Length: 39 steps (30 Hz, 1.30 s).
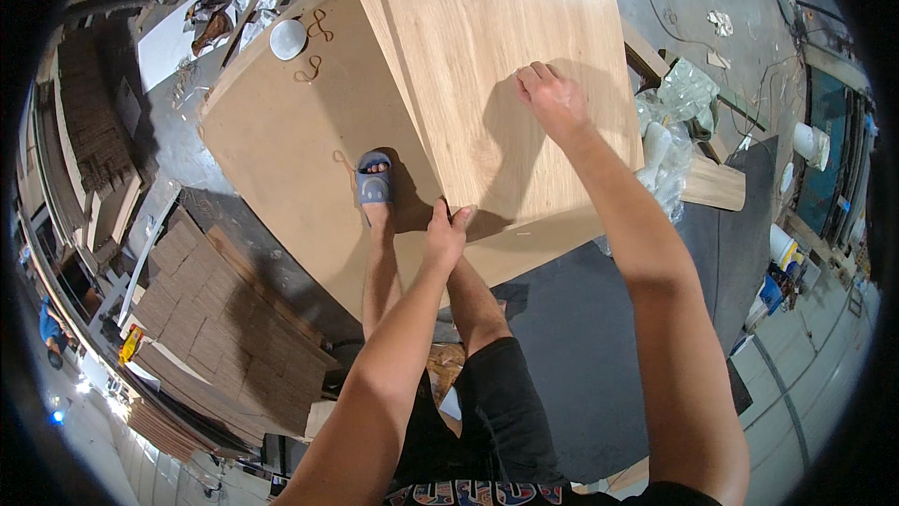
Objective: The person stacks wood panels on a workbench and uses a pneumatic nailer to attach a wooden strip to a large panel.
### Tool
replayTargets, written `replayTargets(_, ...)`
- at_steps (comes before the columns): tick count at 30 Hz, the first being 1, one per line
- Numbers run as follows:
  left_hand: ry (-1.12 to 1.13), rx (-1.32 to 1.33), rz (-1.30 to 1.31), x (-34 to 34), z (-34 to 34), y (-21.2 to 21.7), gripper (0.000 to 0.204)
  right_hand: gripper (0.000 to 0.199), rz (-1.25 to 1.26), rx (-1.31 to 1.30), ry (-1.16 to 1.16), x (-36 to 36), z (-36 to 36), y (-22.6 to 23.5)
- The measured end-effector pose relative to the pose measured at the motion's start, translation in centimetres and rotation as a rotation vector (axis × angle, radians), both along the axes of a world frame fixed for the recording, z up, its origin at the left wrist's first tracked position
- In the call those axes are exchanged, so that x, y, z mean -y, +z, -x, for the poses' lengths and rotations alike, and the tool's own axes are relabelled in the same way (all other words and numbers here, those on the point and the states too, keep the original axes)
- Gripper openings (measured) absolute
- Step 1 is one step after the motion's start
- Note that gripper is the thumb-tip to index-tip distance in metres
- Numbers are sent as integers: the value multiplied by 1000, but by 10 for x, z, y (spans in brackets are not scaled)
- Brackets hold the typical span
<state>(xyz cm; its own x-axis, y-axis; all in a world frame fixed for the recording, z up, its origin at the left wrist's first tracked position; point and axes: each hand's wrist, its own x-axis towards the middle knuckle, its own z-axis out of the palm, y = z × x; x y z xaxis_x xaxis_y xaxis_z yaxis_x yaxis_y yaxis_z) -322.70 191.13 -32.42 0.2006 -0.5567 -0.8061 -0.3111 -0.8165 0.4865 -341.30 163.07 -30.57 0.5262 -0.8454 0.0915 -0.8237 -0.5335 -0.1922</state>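
A large light wood-grain panel [496, 29] with a raised strip along its left side stands or lies over a wide tan board [281, 150]. At the panel's near left corner, my left hand [447, 236] grips the edge, thumb and fingers closed around it. My right hand [554, 102] is over the panel's face, nearer its right side, with curled fingers. Whatever those fingers hold, if anything, is hidden. On the tan board, left of the panel, rests my foot in a blue slide sandal [375, 188].
Stacked brown boards [211, 319] fill the left side. A white round lid [287, 39] and brown cord loops [320, 27] lie on the tan board's far end. Clear plastic wrap [663, 169] bunches right of the panel. Dark sheeting [590, 347] covers the near right.
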Motion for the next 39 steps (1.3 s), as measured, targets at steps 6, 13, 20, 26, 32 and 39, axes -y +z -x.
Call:
replayTargets(6,53,-11,-11,-5,1,-8,44,13,-92,-39,31,2,-2,-8)
replayTargets(13,24,-29,-56,9,-2,9,43,11,-153,143,10,5,12,-11)
replayTargets(20,49,-41,13,1,-4,-1,52,14,-181,150,20,6,7,11)
replayTargets(26,115,-91,-1,4,-3,2,42,8,-210,-2,113,17,7,3)
replayTargets(32,35,-34,-57,8,-5,5,42,16,-301,-122,105,20,0,4)
replayTargets(39,27,-45,-39,4,-7,0,50,16,-464,-48,-125,39,3,9)
